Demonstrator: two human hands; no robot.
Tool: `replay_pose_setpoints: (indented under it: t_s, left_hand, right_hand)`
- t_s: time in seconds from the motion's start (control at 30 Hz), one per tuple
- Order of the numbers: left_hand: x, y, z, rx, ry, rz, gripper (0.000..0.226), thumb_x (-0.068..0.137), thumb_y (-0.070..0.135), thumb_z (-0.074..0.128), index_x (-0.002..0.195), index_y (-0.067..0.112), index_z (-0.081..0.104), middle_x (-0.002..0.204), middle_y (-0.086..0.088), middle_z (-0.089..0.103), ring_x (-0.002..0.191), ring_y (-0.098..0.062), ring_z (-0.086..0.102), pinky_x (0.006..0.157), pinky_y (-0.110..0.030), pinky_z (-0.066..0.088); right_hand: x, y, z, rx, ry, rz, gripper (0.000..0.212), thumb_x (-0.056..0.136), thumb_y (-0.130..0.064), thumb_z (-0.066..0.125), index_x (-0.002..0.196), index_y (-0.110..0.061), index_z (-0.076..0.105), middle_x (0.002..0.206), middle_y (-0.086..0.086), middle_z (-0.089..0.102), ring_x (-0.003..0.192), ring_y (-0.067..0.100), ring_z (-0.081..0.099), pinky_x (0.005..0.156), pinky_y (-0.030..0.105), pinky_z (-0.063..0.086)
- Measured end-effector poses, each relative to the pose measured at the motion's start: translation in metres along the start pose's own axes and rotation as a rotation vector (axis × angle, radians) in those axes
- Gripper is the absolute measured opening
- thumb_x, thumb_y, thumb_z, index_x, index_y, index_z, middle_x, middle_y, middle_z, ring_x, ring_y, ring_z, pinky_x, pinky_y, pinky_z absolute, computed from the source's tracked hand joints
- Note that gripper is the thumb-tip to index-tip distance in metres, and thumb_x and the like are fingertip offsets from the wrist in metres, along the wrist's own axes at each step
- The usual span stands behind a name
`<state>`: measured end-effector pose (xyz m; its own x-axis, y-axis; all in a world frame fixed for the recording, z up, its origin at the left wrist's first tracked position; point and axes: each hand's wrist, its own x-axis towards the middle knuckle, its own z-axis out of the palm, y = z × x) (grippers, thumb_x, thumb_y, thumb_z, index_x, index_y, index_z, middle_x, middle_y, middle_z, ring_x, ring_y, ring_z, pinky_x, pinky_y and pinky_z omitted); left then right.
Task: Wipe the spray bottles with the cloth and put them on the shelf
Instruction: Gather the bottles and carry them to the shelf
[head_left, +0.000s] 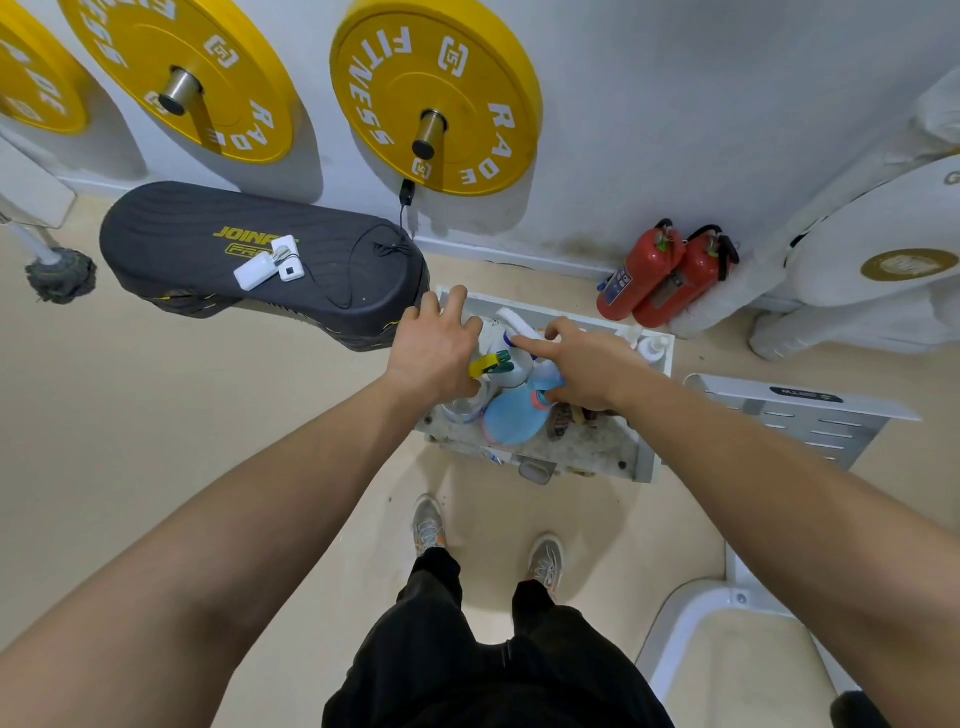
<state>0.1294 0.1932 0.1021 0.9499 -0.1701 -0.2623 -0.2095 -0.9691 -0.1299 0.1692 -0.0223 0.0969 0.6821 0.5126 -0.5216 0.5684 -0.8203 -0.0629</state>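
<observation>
The blue bottle (511, 418) lies on its side near the front edge of the low white shelf (597, 452), its pink collar pointing to the right. The right hand (589, 369) grasps it at the top: the thumb presses against the collar, the index finger stretches out over the spray head toward the left, and the other fingers are bent above it. Just behind the blue bottle stands a white bottle with a yellow and green trigger (493, 364). Behind that one, toward the shelf's back edge, is another white spray bottle (511, 327). The left hand (436, 351) hovers over the shelf's back left corner, fingers spread and relaxed, holding nothing that can be seen. A further white bottle (462, 410) sits under its wrist at the left edge. A small pump bottle (653, 347) stands in the back right corner.

Beyond the shelf's right side, two red fire extinguishers (665, 275) lean at the wall. To the left a black pad (208, 260) carries small white gadgets (265, 267). Yellow weight plates (436, 88) hang on the wall above. A mop head (60, 275) rests on the floor at far left. The person's grey shoes (431, 525) stand before the shelf's front edge.
</observation>
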Motion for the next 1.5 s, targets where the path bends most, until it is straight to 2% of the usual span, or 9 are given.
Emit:
replay_pose_setpoints:
  t_s: [0.23,0.43,0.63,0.8,0.97,1.1,1.27,1.4,1.5]
  left_hand:
    - [0.0,0.005,-0.002,-0.044,-0.005,-0.005,0.073,0.069,0.055,0.078,0.129,0.019,0.055,0.16,-0.013,0.017,0.132,-0.038,0.04,0.096,-0.045,0.046]
    - [-0.001,0.008,-0.005,-0.138,-0.048,0.035,0.095,0.07,0.06,0.078,0.149,0.03,0.034,0.167,-0.006,0.001,0.149,-0.04,0.017,0.114,-0.052,0.034]
    - [0.0,0.012,-0.008,-0.115,-0.059,0.044,0.098,0.074,0.061,0.076,0.154,0.034,0.025,0.168,-0.003,-0.003,0.151,-0.043,0.009,0.12,-0.054,0.024]
    - [0.001,0.014,-0.011,-0.103,-0.063,0.038,0.096,0.078,0.053,0.077,0.155,0.034,0.023,0.169,-0.001,-0.006,0.152,-0.044,0.006,0.121,-0.055,0.023]
    - [-0.001,0.021,-0.008,-0.119,-0.03,0.034,0.1,0.078,0.058,0.074,0.157,0.035,0.018,0.169,0.0,-0.007,0.152,-0.047,0.001,0.122,-0.057,0.02]
    - [-0.008,0.03,-0.016,-0.148,-0.007,0.006,0.094,0.081,0.059,0.071,0.157,0.033,0.023,0.169,-0.003,-0.003,0.152,-0.045,0.004,0.121,-0.056,0.021]
    - [-0.033,0.068,-0.044,-0.59,0.435,0.037,0.042,0.085,0.043,0.068,0.119,0.019,0.067,0.129,-0.003,0.06,0.121,-0.027,0.052,0.089,-0.043,0.052]
    - [-0.047,0.112,-0.062,-1.184,-0.037,0.002,0.06,0.072,0.059,0.079,0.123,0.034,0.061,0.114,0.012,0.069,0.107,-0.006,0.063,0.09,-0.025,0.05]
    - [-0.048,0.135,-0.063,-1.375,-0.022,-0.019,0.026,0.081,0.037,0.082,0.102,0.026,0.071,0.095,0.011,0.073,0.09,-0.004,0.068,0.08,-0.022,0.052]
  right_hand:
    - [-0.009,-0.007,0.009,0.043,0.083,-0.017,0.1,0.081,-0.065,0.07,0.157,-0.047,0.008,0.142,0.005,0.038,0.084,0.03,0.06,0.071,0.038,0.053]
    - [-0.021,-0.005,0.012,0.195,0.187,0.037,0.115,0.074,-0.066,0.077,0.161,-0.036,0.007,0.141,0.004,0.036,0.086,0.031,0.062,0.069,0.034,0.047]
    - [-0.041,0.003,0.011,0.535,0.272,0.161,0.111,0.073,-0.056,0.082,0.159,-0.035,0.015,0.142,0.003,0.039,0.119,0.023,0.055,0.094,0.041,0.052]
    - [-0.056,0.01,0.013,0.617,0.283,0.214,0.107,0.076,-0.05,0.082,0.159,-0.032,0.018,0.141,0.002,0.042,0.126,0.019,0.05,0.096,0.038,0.048]
    - [-0.066,0.01,0.01,0.679,0.337,0.227,0.093,0.079,-0.044,0.082,0.154,-0.025,0.033,0.113,-0.007,0.045,0.098,0.008,0.046,0.083,0.025,0.039]
    - [-0.069,0.013,0.011,0.866,0.344,0.305,0.053,0.083,-0.046,0.078,0.126,-0.021,0.061,0.078,-0.011,0.053,0.071,0.009,0.051,0.062,0.024,0.037]
    - [-0.086,0.016,0.005,1.167,0.436,0.37,0.035,0.097,-0.051,0.059,0.091,-0.019,0.072,0.077,-0.008,0.064,0.075,0.008,0.058,0.068,0.024,0.041]
    - [-0.107,0.025,0.004,1.561,0.444,0.415,0.05,0.1,-0.056,0.05,0.087,-0.016,0.077,0.091,0.003,0.077,0.093,0.026,0.073,0.092,0.041,0.056]
    - [-0.129,0.036,0.004,1.743,0.431,0.421,0.054,0.102,-0.054,0.047,0.091,-0.009,0.074,0.092,0.011,0.077,0.089,0.028,0.073,0.093,0.046,0.057]
